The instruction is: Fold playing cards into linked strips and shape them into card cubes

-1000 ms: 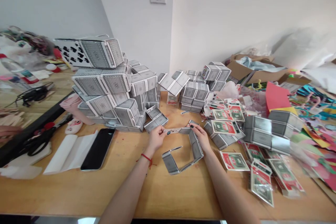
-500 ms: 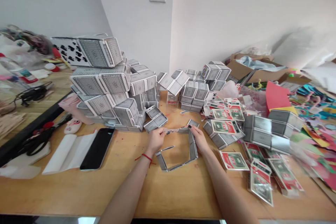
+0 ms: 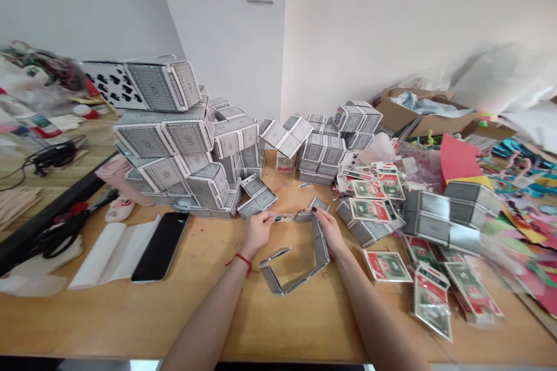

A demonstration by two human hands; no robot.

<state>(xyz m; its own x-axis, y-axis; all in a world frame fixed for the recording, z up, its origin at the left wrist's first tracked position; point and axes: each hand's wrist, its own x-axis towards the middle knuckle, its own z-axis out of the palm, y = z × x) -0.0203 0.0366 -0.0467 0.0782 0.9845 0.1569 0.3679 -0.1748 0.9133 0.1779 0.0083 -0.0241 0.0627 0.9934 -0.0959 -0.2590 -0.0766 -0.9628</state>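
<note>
Between my hands is a strip of joined playing cards (image 3: pixel 321 246), bent into an unclosed, roughly four-sided loop above the table. My left hand (image 3: pixel 258 231) pinches the card at the far side by its left end. At the far right corner my right hand (image 3: pixel 327 228) grips the same strip between thumb and fingers. The strip's loose end hangs near my left wrist, with a gap between it and the far card. Just beyond my hands lie folded grey-backed cards (image 3: pixel 257 197).
Stacked card blocks (image 3: pixel 174 145) rise at the left, and more card blocks (image 3: pixel 322 151) stand at the back. Red and green card boxes (image 3: pixel 387 266) lie at the right. A black phone (image 3: pixel 161 247), white paper (image 3: pixel 115 252) and scissors (image 3: pixel 65 229) lie at the left.
The lower part of the card strip has swung slightly toward me and its loose end has tilted. Both hands keep their grip in nearly the same place.
</note>
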